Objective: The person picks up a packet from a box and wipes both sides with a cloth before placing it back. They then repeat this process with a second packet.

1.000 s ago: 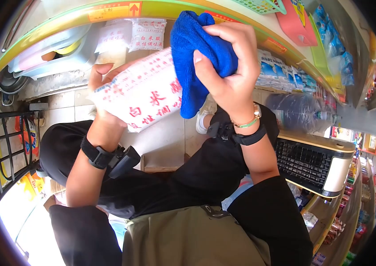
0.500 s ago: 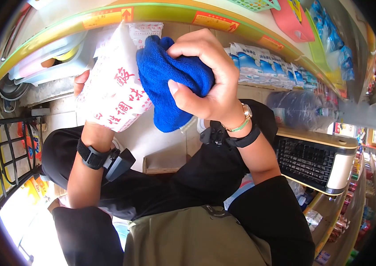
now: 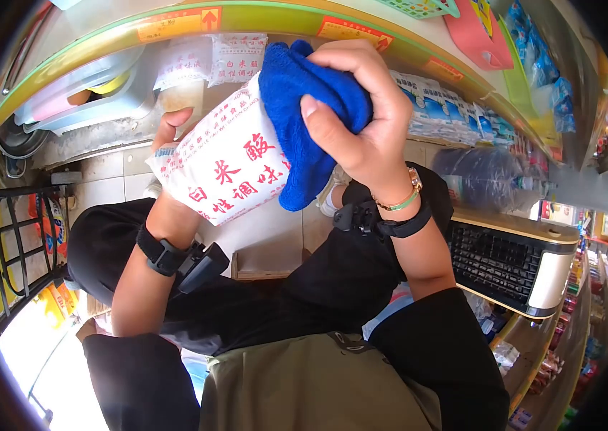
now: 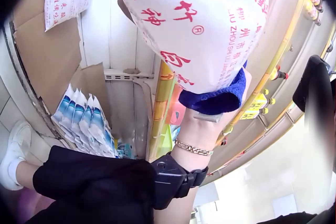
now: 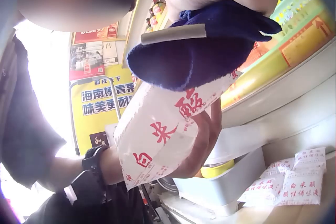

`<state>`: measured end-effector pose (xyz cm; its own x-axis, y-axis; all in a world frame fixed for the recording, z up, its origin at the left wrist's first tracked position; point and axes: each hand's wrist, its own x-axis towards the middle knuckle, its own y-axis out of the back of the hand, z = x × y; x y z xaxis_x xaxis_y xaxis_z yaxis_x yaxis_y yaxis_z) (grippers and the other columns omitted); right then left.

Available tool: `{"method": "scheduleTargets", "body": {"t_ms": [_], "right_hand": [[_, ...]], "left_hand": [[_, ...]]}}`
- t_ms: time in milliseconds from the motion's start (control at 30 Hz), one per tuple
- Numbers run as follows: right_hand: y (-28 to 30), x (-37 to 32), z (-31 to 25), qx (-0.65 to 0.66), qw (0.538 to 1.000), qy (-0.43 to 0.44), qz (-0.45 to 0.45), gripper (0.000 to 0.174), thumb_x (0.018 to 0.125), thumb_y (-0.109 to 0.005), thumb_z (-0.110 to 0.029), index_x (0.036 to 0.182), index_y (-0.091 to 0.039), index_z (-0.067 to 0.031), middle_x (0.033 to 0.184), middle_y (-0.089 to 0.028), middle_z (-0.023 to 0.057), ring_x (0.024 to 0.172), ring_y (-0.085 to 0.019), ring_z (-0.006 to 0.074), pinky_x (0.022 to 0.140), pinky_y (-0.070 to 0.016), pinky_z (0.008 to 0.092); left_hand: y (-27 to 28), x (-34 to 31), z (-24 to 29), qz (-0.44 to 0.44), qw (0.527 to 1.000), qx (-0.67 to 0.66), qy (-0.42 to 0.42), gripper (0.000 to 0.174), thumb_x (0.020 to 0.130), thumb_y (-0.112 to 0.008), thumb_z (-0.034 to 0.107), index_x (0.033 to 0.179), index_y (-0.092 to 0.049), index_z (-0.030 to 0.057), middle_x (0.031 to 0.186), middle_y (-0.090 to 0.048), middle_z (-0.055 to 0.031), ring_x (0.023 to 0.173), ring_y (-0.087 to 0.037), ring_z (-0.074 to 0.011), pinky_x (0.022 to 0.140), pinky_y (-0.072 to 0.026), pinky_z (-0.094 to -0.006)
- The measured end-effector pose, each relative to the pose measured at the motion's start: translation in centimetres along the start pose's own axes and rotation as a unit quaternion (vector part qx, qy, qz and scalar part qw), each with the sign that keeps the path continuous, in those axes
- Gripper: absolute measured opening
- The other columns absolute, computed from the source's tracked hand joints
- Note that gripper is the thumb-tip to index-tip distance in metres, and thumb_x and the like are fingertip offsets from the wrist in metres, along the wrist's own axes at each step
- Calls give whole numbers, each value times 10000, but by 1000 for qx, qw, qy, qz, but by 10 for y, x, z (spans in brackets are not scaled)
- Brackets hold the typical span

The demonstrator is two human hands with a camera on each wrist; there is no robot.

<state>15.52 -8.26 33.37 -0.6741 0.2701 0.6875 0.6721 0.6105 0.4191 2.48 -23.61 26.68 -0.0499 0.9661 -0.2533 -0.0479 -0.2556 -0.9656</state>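
A plump white plastic bag [image 3: 228, 172] with red Chinese print, reading as rice vinegar seasoning liquid, is held tilted in front of the person. My left hand [image 5: 199, 150] grips it from behind and below, with most of the fingers hidden by the bag in the head view. In my right hand [image 3: 368, 118] is a bunched blue cloth [image 3: 304, 108], thumb on the near side and fingers over the top. The cloth lies against the bag's right end and covers part of the print. In the left wrist view, the cloth [image 4: 220, 98] shows at the bag's lower edge.
Similar white bags [image 3: 238, 61] lie on the low shelf ahead, right of a pale plastic bin [image 3: 114, 104]. Blue-and-white packets [image 3: 447, 108] stand farther right, above a large water bottle [image 3: 487, 176]. A black wire rack [image 3: 20, 230] stands left, a heater-like appliance [image 3: 512, 266] right.
The bag swung more upright half a second ago and now leans right again. The right hand moved the cloth left and down along it, then back right and up.
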Motion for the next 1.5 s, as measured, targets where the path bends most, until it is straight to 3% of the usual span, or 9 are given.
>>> {"method": "scheduleTargets", "body": {"t_ms": [367,600,667,733,800,1000,1300,1400,1500], "right_hand": [[-3,-5,-6,26,991,-38,-126,282,600,-697,-132,857,-625,-41,813,-567,86,710,-581,224,638,-480,291],[-52,-28,-15,-13,998,-54,5,313,628,-709,-146,897,-583,-47,858,-534,96,758,-549,263,659,-470,340],[-53,-29,-21,-55,996,-56,-33,407,639,-739,-163,970,-557,-10,938,-533,139,835,-557,255,728,-465,311],[-54,-25,-30,-104,986,-110,-71,495,618,-772,-204,1000,-513,-24,944,-512,131,833,-550,273,721,-468,332],[-56,-26,-26,-124,984,-99,-79,583,587,-808,-265,1015,-484,-38,944,-494,131,841,-546,287,716,-469,351],[-60,-35,-20,-186,971,-129,-81,583,585,-817,-306,1000,-499,-47,941,-504,116,792,-574,283,663,-482,361],[-52,-34,-4,-49,988,-145,-31,345,622,-731,-124,915,-575,-28,869,-562,121,760,-587,298,667,-486,356],[-36,-21,-7,101,945,-311,-33,312,664,-720,-61,937,-594,22,852,-634,67,780,-596,121,723,-478,259],[-25,-14,-5,173,925,-338,-6,335,671,-689,-61,977,-588,28,861,-638,62,772,-595,111,727,-475,253]], "left_hand": [[11,-4,23,-21,991,26,-128,506,795,-418,350,1140,-527,-4,1075,-606,-185,953,-597,-315,888,-449,-425],[-1,6,12,-90,987,58,-117,590,789,-283,376,1131,-511,-47,1037,-594,-200,940,-582,-308,866,-456,-397],[-15,8,-3,102,961,143,-211,603,802,-262,393,1143,-497,-45,1072,-580,-195,970,-575,-299,879,-457,-397],[2,10,1,-74,977,103,-169,580,820,-258,383,1144,-495,-35,1104,-566,-190,998,-566,-291,896,-451,-396],[-7,10,-2,128,960,146,-201,545,833,-258,359,1132,-503,-26,1096,-569,-181,1013,-558,-290,894,-454,-400],[-3,7,-3,197,937,176,-228,503,824,-347,357,1110,-510,-23,1077,-582,-153,969,-555,-252,887,-408,-360],[-3,6,-2,180,933,215,-223,508,820,-370,376,1114,-495,-19,1099,-554,-139,1042,-495,-239,914,-355,-344],[14,12,-3,163,939,207,-219,490,852,-334,387,1078,-502,-15,1103,-524,-126,1020,-485,-236,887,-367,-345],[15,17,-10,181,925,266,-205,483,872,-306,379,1079,-504,-11,1056,-539,-112,989,-494,-235,872,-376,-356]]}}
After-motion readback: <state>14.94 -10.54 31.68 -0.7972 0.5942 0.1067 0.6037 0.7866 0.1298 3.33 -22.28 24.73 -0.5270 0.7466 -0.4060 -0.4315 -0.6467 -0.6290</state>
